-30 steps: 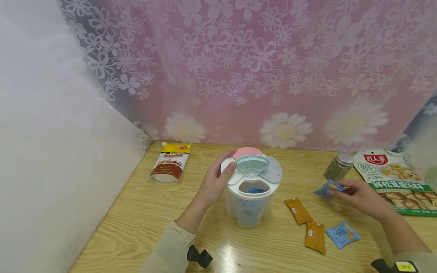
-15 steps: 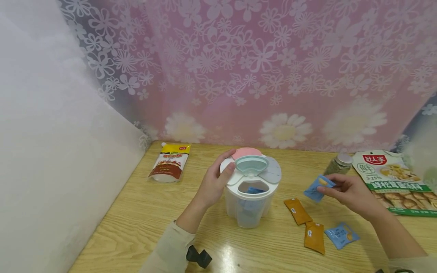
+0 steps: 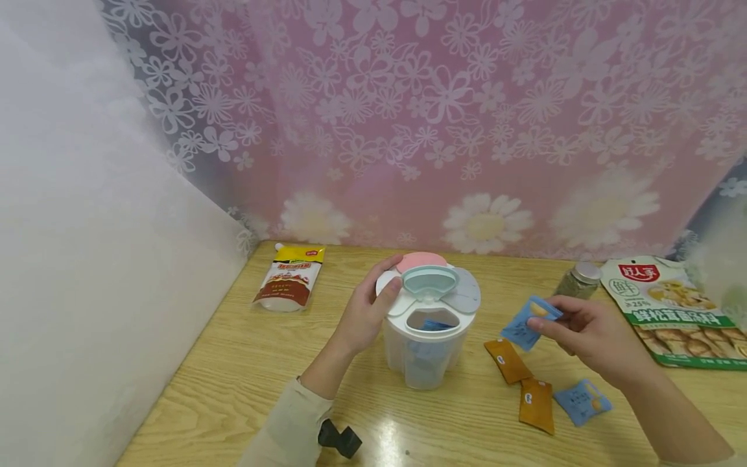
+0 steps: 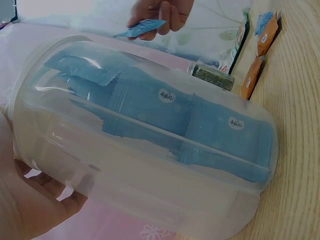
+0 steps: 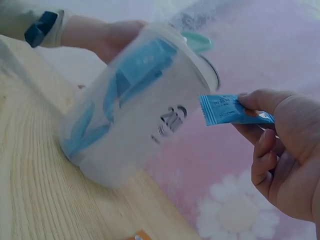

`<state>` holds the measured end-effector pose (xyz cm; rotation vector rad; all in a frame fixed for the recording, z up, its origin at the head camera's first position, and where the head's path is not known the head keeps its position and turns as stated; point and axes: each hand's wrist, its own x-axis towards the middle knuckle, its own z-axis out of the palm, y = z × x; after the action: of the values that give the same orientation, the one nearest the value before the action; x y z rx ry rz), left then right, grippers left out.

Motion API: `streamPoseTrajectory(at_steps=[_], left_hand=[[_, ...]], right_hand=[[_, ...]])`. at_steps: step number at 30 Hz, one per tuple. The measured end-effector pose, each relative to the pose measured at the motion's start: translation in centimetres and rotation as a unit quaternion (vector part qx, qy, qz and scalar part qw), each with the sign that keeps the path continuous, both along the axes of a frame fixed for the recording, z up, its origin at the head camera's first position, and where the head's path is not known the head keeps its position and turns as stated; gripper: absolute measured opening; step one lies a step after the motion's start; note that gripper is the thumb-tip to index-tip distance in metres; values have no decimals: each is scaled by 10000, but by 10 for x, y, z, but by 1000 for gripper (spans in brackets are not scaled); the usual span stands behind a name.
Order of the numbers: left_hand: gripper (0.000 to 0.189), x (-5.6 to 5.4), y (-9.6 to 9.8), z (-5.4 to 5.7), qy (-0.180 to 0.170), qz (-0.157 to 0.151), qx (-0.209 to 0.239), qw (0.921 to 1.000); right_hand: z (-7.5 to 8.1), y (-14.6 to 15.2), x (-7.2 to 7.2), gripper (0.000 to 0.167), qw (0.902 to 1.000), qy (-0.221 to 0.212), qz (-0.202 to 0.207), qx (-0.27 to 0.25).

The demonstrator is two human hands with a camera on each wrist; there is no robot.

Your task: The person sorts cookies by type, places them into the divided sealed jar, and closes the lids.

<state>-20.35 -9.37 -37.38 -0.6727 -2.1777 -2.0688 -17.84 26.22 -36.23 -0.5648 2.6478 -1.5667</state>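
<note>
A translucent storage container [image 3: 428, 363] with a white compartment lid stands upright on the table. Its mint flap [image 3: 430, 281] is raised, leaving the front opening uncovered. My left hand [image 3: 363, 318] grips the lid's left side, thumb on top and fingers round the far side. Several blue packets [image 4: 155, 105] show through the container wall in the left wrist view. My right hand [image 3: 601, 344] pinches a small sealed blue packet [image 3: 524, 327] between thumb and fingers, in the air right of the container. The right wrist view shows its crimped end pointing toward the container.
Two orange-brown packets [image 3: 508, 361] and another blue packet [image 3: 583, 402] lie on the table [image 3: 245, 389] at front right. A glass jar [image 3: 579, 280] of dried herbs and a large green-white food bag [image 3: 671, 311] are behind the right hand. A spouted pouch [image 3: 292, 279] lies at back left.
My right hand has moved left with the blue packet, from near the jar toward the container, and the packet's printed face now shows more. The left hand and container stay put.
</note>
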Motion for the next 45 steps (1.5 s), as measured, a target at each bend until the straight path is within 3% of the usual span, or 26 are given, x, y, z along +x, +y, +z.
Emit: streamPoseTrajectory(at_steps=[7, 16, 23, 29, 32, 39, 45], left_hand=[[52, -1, -1, 0, 43, -68, 58, 10000], [55, -2, 1, -2, 71, -131, 79, 9999], [53, -1, 0, 0, 94, -158, 106, 9998], [51, 0, 0, 0, 67, -120, 98, 9999], [52, -1, 1, -1, 30, -111, 104, 9999], [53, -1, 1, -1, -34, -137, 118, 9998], [50, 0, 1, -1, -44, -104, 53, 9999]], right_hand=[[12, -25, 6, 18, 9984, 25, 203, -526], [28, -50, 8, 17, 9971, 219, 206, -705], [39, -69, 3, 23, 9852, 178, 618, -1589], [44, -87, 1, 21, 9786, 707, 870, -1726], [44, -95, 2, 21, 9766, 882, 949, -1715], [41, -105, 0, 17, 9842, 1088, 1026, -945], [39, -105, -1, 21, 9830, 1222, 1125, -778]])
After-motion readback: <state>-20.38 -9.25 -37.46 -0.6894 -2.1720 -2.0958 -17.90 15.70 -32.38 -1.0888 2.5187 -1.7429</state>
